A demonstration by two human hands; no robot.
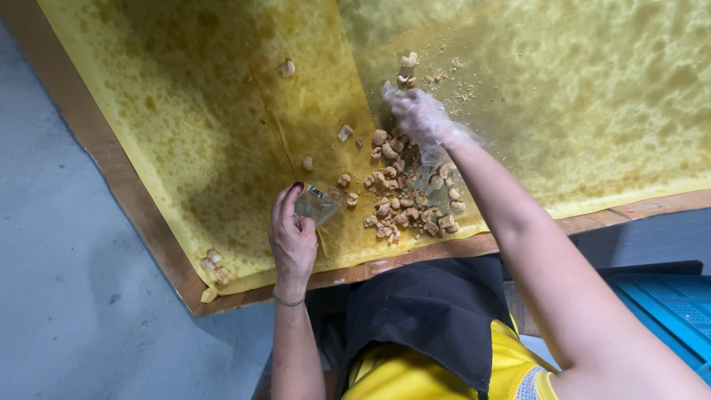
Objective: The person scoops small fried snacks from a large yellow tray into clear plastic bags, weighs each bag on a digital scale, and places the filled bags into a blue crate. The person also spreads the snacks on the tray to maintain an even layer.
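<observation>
Your left hand (292,233) is bare, with a thin bracelet at the wrist, and its fingers curl around a small clear bag (317,204), pinching it just left of the pile (406,196). Your right hand (418,118) wears a thin clear glove and reaches out over the far end of the pile, fingers loosely spread and bent down, the tips touching the crumbs (444,85) and small pieces there; you cannot tell whether it grips any piece.

The pile of pale brown fried chunks lies on the yellow oil-stained paper (185,111) that covers the worktop (111,167), near its front edge. A few loose pieces (305,162) sit apart to the left, and a small cluster (212,265) rests at the paper's near left corner. Below the worktop you see your dark apron (429,311) and a blue crate (666,304) at right.
</observation>
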